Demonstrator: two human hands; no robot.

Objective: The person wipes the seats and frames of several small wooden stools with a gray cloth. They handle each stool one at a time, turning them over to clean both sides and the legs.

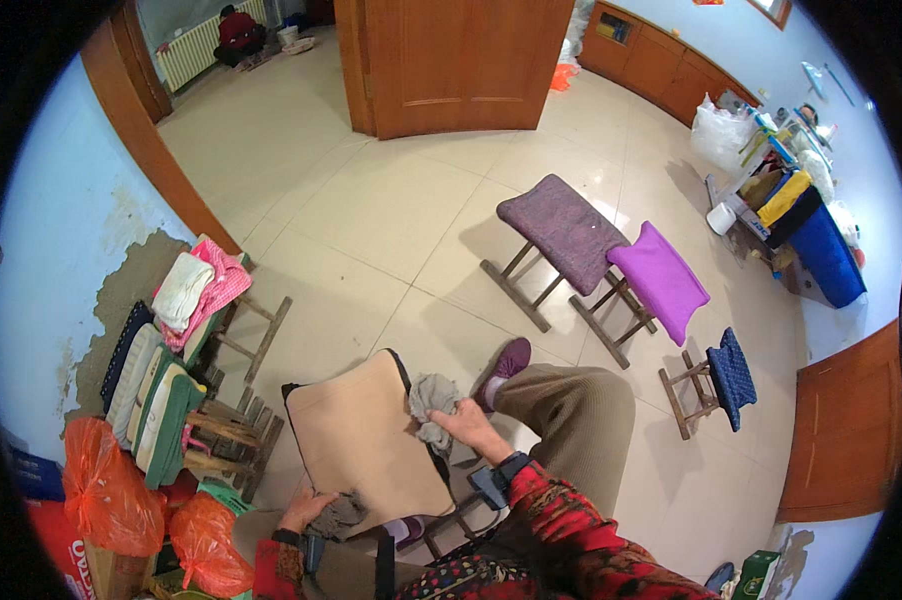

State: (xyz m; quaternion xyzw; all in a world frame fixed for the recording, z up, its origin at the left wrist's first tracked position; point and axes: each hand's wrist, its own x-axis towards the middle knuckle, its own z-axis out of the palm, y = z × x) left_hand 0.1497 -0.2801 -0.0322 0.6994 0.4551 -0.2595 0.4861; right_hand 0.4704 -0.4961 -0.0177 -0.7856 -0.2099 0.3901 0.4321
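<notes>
A folding stool with a beige fabric seat [368, 439] and dark edging stands between the person's legs. My right hand [472, 426] grips a crumpled grey cloth [433, 397] against the seat's right edge. At the seat's lower left corner, my left hand [308, 508] holds a darker grey cloth [340, 514], its fingers partly hidden by the folds. The stool's legs are mostly covered by the seat and the person's legs.
Stools with a brown-purple seat [560, 229], a bright purple seat [659, 276] and a blue seat [731, 379] stand to the right. Stacked stools [158, 420] and orange plastic bags [106, 487] line the left wall. Another person [239, 34] crouches beside a radiator beyond the wooden door [466, 67].
</notes>
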